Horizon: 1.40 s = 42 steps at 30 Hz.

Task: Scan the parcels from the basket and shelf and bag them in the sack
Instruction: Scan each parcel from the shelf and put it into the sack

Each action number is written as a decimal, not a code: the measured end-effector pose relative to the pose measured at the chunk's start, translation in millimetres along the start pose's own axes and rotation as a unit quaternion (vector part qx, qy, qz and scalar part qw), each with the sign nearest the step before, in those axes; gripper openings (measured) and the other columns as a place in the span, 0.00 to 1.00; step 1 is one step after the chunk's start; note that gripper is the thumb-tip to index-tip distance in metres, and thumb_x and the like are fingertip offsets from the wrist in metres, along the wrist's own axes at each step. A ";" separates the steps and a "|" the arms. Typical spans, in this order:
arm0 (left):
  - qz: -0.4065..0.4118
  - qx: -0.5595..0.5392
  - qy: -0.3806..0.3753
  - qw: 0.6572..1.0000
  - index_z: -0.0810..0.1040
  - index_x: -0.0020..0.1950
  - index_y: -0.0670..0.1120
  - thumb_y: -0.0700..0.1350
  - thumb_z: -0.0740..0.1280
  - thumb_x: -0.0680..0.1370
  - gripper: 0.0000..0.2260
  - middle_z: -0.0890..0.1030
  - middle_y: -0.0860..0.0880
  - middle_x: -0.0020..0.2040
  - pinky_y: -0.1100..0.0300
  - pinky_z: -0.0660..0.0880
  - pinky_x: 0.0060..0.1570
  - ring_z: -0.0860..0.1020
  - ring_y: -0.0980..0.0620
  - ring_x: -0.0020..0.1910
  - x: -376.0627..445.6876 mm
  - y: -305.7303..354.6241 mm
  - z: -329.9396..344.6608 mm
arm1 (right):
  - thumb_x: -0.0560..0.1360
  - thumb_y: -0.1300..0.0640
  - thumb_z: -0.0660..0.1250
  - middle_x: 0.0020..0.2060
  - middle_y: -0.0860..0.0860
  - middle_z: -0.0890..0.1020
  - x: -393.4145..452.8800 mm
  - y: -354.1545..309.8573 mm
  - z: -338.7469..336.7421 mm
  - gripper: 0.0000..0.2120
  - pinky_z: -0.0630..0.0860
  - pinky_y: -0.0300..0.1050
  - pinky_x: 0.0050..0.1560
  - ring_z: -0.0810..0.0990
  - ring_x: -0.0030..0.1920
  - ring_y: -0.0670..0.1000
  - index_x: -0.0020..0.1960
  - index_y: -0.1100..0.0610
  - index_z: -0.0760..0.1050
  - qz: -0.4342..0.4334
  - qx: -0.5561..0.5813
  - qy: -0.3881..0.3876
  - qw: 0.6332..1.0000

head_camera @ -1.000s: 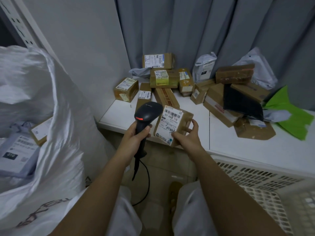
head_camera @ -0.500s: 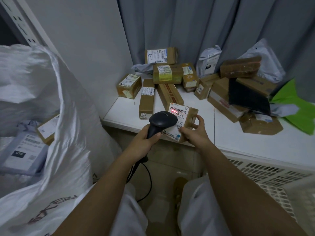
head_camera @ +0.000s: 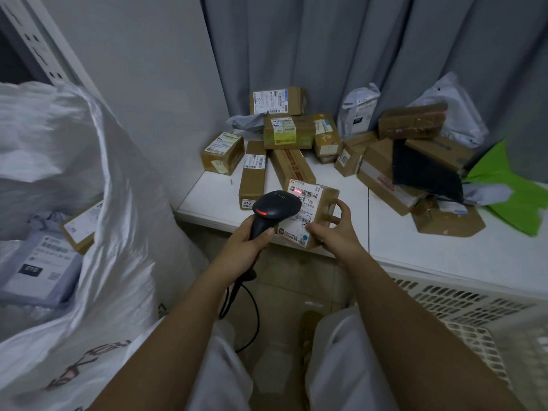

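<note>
Parcels [head_camera: 38, 262] are seen inside the open white sack [head_camera: 112, 221], left of the shelf [head_camera: 444, 250]; more lie piled on the shelf, and the basket [head_camera: 462, 315] stands below its right part. One brown box [head_camera: 314, 215] with a white barcode label, lit by a red line, is gripped by the right hand [head_camera: 335, 232] at the shelf's front edge. A black scanner [head_camera: 275, 207] is clasped in the left hand [head_camera: 243, 247], just left of the box.
</note>
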<state>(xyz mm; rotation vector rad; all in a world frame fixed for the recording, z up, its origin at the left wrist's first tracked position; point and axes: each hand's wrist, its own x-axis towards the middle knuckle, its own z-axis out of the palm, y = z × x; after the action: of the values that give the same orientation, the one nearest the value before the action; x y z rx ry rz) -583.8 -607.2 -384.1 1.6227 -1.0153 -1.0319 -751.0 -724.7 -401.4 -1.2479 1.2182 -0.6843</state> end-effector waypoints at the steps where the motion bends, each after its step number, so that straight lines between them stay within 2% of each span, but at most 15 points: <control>1: 0.009 -0.009 0.006 1.000 0.70 0.63 0.55 0.47 0.64 0.80 0.12 0.78 0.54 0.52 0.57 0.72 0.50 0.76 0.52 0.53 -0.5 1.8 0.1 | 0.72 0.62 0.74 0.71 0.54 0.67 -4.1 -3.2 1.0 0.43 0.79 0.51 0.57 0.73 0.67 0.57 0.76 0.45 0.52 -0.013 0.006 0.002 1.000; 3: 0.039 -0.032 0.028 0.998 0.71 0.61 0.57 0.45 0.64 0.80 0.11 0.78 0.55 0.50 0.59 0.72 0.50 0.76 0.53 0.52 -5.8 9.3 1.1 | 0.71 0.62 0.75 0.70 0.53 0.69 -15.7 -11.2 3.9 0.42 0.80 0.48 0.54 0.74 0.65 0.55 0.75 0.45 0.54 -0.043 0.031 0.011 0.999; 5: 0.083 -0.048 0.061 0.993 0.71 0.63 0.54 0.44 0.63 0.80 0.12 0.78 0.55 0.48 0.63 0.72 0.48 0.76 0.56 0.49 -15.8 25.5 2.1 | 0.71 0.61 0.75 0.69 0.54 0.70 -30.7 -19.4 6.8 0.41 0.80 0.52 0.57 0.76 0.63 0.54 0.75 0.44 0.55 -0.066 0.056 0.015 0.996; 10: 0.151 -0.114 0.134 0.973 0.71 0.65 0.51 0.45 0.63 0.81 0.12 0.77 0.50 0.43 0.61 0.74 0.33 0.76 0.57 0.36 -61.6 86.9 -9.2 | 0.72 0.59 0.74 0.69 0.52 0.72 -85.0 -62.1 17.2 0.41 0.78 0.51 0.60 0.77 0.62 0.52 0.76 0.45 0.54 -0.143 0.073 0.023 0.987; 12: 0.207 -0.116 0.164 0.958 0.71 0.64 0.52 0.44 0.64 0.80 0.12 0.79 0.51 0.47 0.64 0.75 0.37 0.78 0.61 0.40 -89.6 114.2 -20.8 | 0.73 0.59 0.73 0.69 0.50 0.71 -112.4 -93.8 25.1 0.41 0.76 0.50 0.62 0.77 0.63 0.50 0.78 0.46 0.53 -0.183 0.099 0.024 0.978; 15: 0.266 -0.128 0.187 0.937 0.70 0.66 0.49 0.43 0.64 0.80 0.15 0.79 0.51 0.56 0.67 0.76 0.46 0.79 0.57 0.53 -138.0 151.8 -46.4 | 0.74 0.56 0.72 0.68 0.51 0.73 -155.2 -143.4 42.8 0.39 0.77 0.53 0.62 0.77 0.61 0.49 0.77 0.46 0.55 -0.240 0.156 0.004 0.958; 20: 0.306 -0.109 0.279 0.903 0.73 0.62 0.49 0.46 0.65 0.80 0.12 0.79 0.50 0.51 0.48 0.75 0.51 0.76 0.53 0.48 -216.9 187.1 -107.7 | 0.71 0.48 0.73 0.64 0.51 0.76 -218.7 -205.5 97.2 0.40 0.77 0.61 0.59 0.78 0.61 0.55 0.75 0.41 0.54 -0.285 0.127 -0.092 0.945; 24: 0.305 -0.076 0.326 0.892 0.74 0.57 0.55 0.46 0.65 0.80 0.08 0.77 0.53 0.41 0.52 0.74 0.40 0.74 0.56 0.37 -273.1 190.0 -164.4 | 0.73 0.52 0.73 0.64 0.51 0.76 -253.7 -223.7 154.4 0.38 0.79 0.54 0.57 0.79 0.59 0.52 0.76 0.46 0.54 -0.293 0.053 -0.158 0.942; 29: 0.244 -0.058 0.370 0.895 0.72 0.63 0.53 0.47 0.64 0.80 0.12 0.78 0.51 0.46 0.53 0.75 0.40 0.76 0.53 0.43 -316.0 158.9 -219.0 | 0.68 0.47 0.76 0.60 0.48 0.75 -266.5 -204.4 221.1 0.39 0.79 0.51 0.56 0.78 0.55 0.52 0.72 0.48 0.59 -0.305 -0.158 -0.220 0.913; 32: 0.206 -0.063 0.396 0.893 0.73 0.62 0.51 0.47 0.64 0.80 0.10 0.77 0.51 0.43 0.56 0.74 0.37 0.76 0.53 0.41 -327.3 131.4 -236.6 | 0.63 0.44 0.77 0.57 0.48 0.75 -260.8 -188.6 255.1 0.40 0.81 0.54 0.52 0.80 0.52 0.53 0.68 0.47 0.59 -0.316 -0.325 -0.252 0.855; 34: 0.196 -0.060 0.407 0.890 0.73 0.64 0.50 0.47 0.64 0.80 0.13 0.78 0.52 0.44 0.60 0.74 0.38 0.77 0.55 0.43 -328.0 114.4 -245.6 | 0.64 0.43 0.75 0.56 0.49 0.76 -252.3 -181.5 274.4 0.38 0.80 0.54 0.49 0.80 0.51 0.55 0.66 0.47 0.58 -0.361 -0.413 -0.230 0.804; 36: 0.182 -0.057 0.412 0.891 0.73 0.65 0.49 0.46 0.65 0.80 0.13 0.78 0.53 0.44 0.61 0.72 0.39 0.78 0.56 0.43 -324.0 100.0 -252.4 | 0.70 0.44 0.71 0.62 0.52 0.73 -237.9 -178.7 289.0 0.34 0.76 0.52 0.50 0.76 0.57 0.57 0.68 0.50 0.59 -0.425 -0.495 -0.173 0.738; 38: 0.167 -0.066 0.415 0.892 0.73 0.64 0.49 0.46 0.65 0.80 0.12 0.79 0.51 0.45 0.60 0.71 0.39 0.78 0.55 0.42 -316.8 89.7 -254.1 | 0.77 0.46 0.64 0.70 0.55 0.67 -220.4 -180.2 295.3 0.27 0.70 0.53 0.60 0.69 0.66 0.59 0.73 0.52 0.61 -0.418 -0.572 -0.183 0.682; 40: 0.159 -0.070 0.405 0.898 0.73 0.62 0.49 0.47 0.65 0.80 0.12 0.80 0.49 0.48 0.59 0.72 0.41 0.78 0.52 0.44 -305.6 84.2 -250.8 | 0.82 0.50 0.57 0.75 0.55 0.64 -205.3 -180.7 289.8 0.23 0.63 0.51 0.69 0.64 0.72 0.58 0.75 0.53 0.64 -0.350 -0.594 -0.236 0.684; 42: 0.154 -0.080 0.378 0.909 0.74 0.61 0.50 0.47 0.65 0.80 0.10 0.80 0.48 0.49 0.56 0.72 0.41 0.77 0.50 0.44 -291.3 83.7 -241.5 | 0.82 0.53 0.58 0.75 0.52 0.65 -196.9 -179.8 271.0 0.21 0.61 0.47 0.71 0.64 0.73 0.56 0.74 0.53 0.66 -0.356 -0.524 -0.252 0.732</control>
<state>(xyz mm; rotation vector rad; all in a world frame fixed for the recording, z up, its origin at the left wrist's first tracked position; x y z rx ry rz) -458.8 -288.7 -202.1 1.4682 -0.5988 -0.2094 -513.5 -501.8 -205.5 -2.7241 0.5573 -0.0487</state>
